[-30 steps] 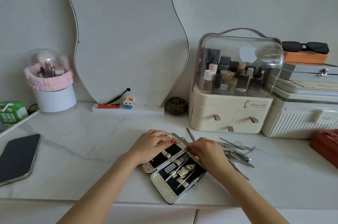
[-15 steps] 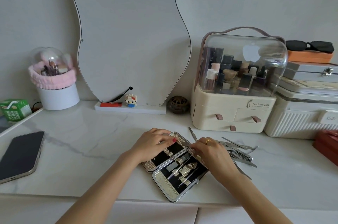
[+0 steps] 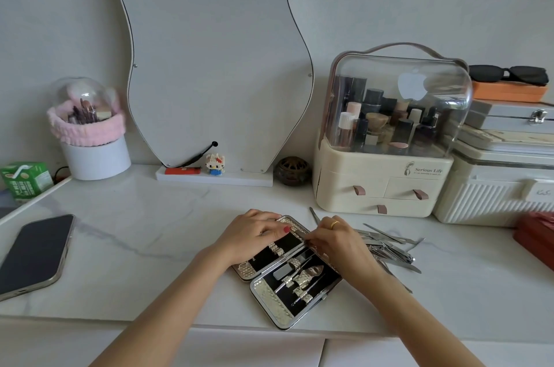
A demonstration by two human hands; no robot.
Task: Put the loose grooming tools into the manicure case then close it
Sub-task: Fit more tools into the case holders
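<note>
Two halves of the manicure case (image 3: 287, 285) lie open near the tabletop's (image 3: 150, 246) front edge. My left hand (image 3: 254, 236) presses flat on one; my right hand (image 3: 338, 242) pinches a tool beside loose grooming tools (image 3: 389, 249).

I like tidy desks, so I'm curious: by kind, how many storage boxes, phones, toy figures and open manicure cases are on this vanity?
Storage boxes: 3 (cream makeup organizer, ribbed white case, silver case)
Phones: 1 (phone)
Toy figures: 1 (toy figure)
Open manicure cases: 1 (manicure case)
Total: 6
</note>
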